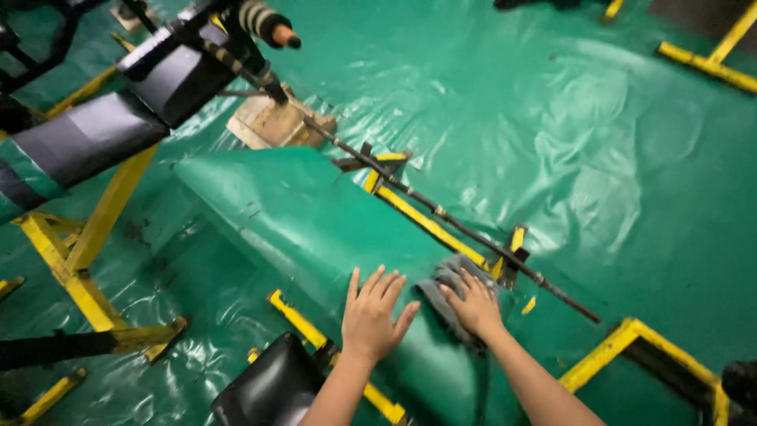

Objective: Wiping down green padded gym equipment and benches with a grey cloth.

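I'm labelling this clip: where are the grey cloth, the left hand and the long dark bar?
grey cloth (441,278), head view, on the bare fold beside the fingers.
left hand (372,314), head view, on the back of the hand.
long dark bar (441,213), head view, mid-length on the shaft.

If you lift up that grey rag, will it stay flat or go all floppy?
Probably floppy: the grey rag is already bunched in folds under the right hand. It likely weighs little, being thin cloth. It may slide easily, since the green cover beneath looks shiny.

A grey cloth (451,293) lies on a green bench pad (300,221) with a yellow-and-black frame (418,214).
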